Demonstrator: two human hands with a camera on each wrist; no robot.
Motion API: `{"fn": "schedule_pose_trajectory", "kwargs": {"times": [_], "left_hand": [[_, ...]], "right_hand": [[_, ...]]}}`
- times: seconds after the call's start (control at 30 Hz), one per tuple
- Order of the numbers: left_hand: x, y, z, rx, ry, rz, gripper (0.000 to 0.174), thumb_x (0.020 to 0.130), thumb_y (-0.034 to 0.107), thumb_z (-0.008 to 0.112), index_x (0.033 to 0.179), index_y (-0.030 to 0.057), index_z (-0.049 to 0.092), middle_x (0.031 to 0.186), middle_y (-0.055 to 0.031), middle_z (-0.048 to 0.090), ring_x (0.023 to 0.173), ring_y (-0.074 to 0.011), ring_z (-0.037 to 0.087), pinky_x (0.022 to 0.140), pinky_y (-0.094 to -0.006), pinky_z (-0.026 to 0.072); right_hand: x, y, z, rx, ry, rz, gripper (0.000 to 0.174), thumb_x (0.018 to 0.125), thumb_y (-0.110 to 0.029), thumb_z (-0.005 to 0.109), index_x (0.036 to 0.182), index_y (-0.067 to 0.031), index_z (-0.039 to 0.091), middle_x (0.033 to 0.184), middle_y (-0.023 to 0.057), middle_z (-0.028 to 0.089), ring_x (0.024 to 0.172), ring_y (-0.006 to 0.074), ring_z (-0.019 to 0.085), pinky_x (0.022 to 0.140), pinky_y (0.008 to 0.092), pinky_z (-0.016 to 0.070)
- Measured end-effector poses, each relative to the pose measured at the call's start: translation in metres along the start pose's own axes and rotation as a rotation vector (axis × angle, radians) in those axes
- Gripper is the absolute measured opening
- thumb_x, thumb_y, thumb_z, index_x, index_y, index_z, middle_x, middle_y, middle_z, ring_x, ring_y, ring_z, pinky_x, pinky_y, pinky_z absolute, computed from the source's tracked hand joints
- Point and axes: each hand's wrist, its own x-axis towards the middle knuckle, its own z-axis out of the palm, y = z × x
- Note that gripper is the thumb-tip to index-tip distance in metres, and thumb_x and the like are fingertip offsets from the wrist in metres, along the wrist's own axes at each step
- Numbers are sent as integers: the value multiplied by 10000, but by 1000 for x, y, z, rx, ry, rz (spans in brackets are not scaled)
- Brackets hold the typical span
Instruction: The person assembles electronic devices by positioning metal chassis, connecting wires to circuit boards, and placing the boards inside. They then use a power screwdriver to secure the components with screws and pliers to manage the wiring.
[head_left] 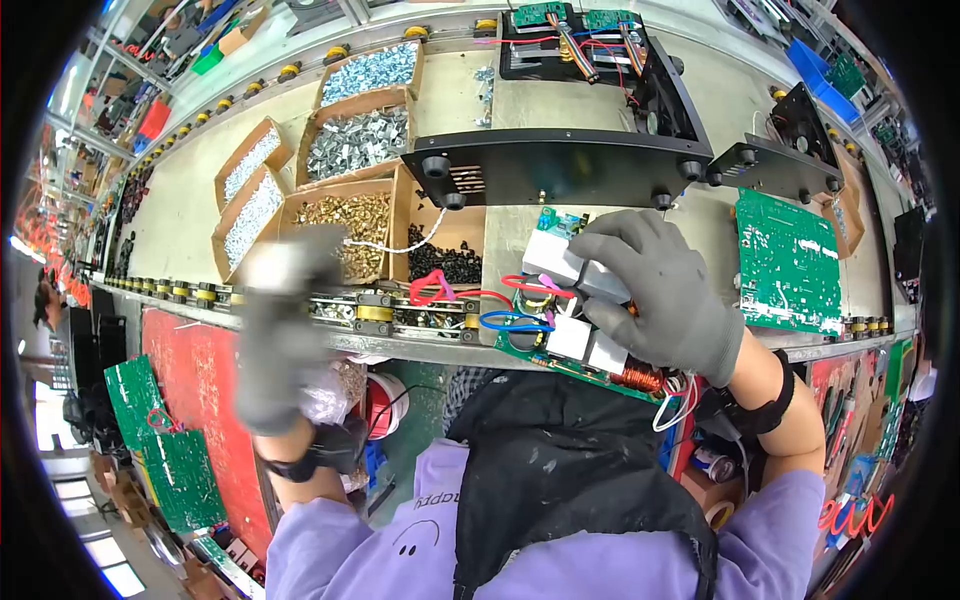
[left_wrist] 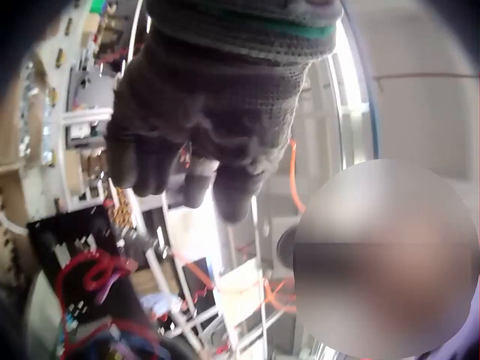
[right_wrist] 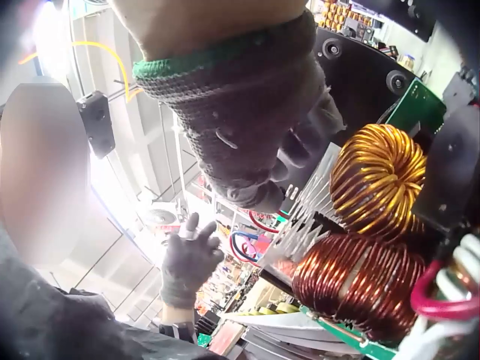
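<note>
My gloved right hand grips the circuit board by its grey heat sinks, with fingers over the top and thumb on the near side. Beside the heat sinks, the board carries copper-wound coils and red, blue and white wires. It lies over the bench's front edge. My gloved left hand is raised to the left of the board, blurred in the head view. Its fingers are spread in the right wrist view and hang loosely bent in the left wrist view. A pale patch shows at one finger.
Cardboard trays of brass fasteners, black screws, metal clips and blue-white parts stand at the left. A black metal housing is behind the board. At the right lies another green board. A roller rail runs along the front.
</note>
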Motion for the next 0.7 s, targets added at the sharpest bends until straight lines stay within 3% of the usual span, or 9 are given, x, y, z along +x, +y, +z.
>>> {"fn": "schedule_pose_trajectory", "kwargs": {"times": [0.07,0.1,0.2,0.3,0.33,0.37,0.47,0.6,0.7], "left_hand": [[9,1,58,147,-160,294,558,694,57,760,1233,71,615,1164,-153,608,1076,-300,615,886,-378,495],[8,-5,76,265,-143,279,462,773,30,703,1229,45,626,1106,-93,670,947,-197,639,856,-340,500],[14,-13,82,-100,108,-152,232,846,112,692,1066,42,674,859,-57,680,788,-178,659,692,-313,520],[27,2,37,-669,326,-186,219,890,143,660,1055,0,635,768,7,572,617,-95,530,546,-229,422],[19,-21,10,-478,389,-61,291,907,141,640,1159,4,592,790,39,523,574,-68,421,499,-224,346],[24,-23,-13,-851,463,87,375,934,144,617,1264,-5,519,799,50,459,572,-41,334,481,-225,286],[8,-41,-86,-798,725,214,412,986,125,567,1360,-15,465,848,16,483,582,-40,310,492,-187,289],[-14,-27,-44,-723,621,47,351,1000,168,565,1299,-12,531,885,0,547,603,-42,358,502,-188,314],[-26,-31,3,-752,243,-201,409,938,324,664,1211,29,590,879,10,569,654,-58,467,543,-185,384]], "right_hand": [[-2,-1,3,-142,16,34,510,774,-234,721,1239,-96,562,1108,115,575,1008,307,563,823,426,474],[-6,-1,6,-146,11,33,510,774,-234,721,1239,-96,562,1108,115,575,1008,307,563,823,426,474],[-10,5,15,-206,-82,133,564,786,-265,725,1290,-98,534,1084,99,595,957,293,587,783,410,497],[-11,7,16,-194,-101,117,588,794,-288,721,1307,-96,507,1068,90,609,951,280,606,763,411,515],[-10,7,15,-160,-129,135,583,798,-299,720,1298,-92,501,1073,96,612,962,285,617,758,422,521],[-8,7,14,-131,-150,156,579,802,-309,718,1288,-89,495,1077,102,615,973,290,627,753,433,526],[-3,10,15,-148,-230,192,543,819,-320,709,1259,-86,492,1077,109,631,968,308,649,748,445,525],[-3,11,15,-143,-216,170,477,839,-329,692,1207,-78,521,1030,118,652,903,336,662,736,450,522],[-16,-3,-1,-56,-61,94,503,766,-253,744,1192,-75,546,1011,122,652,891,336,658,732,451,514]]}}
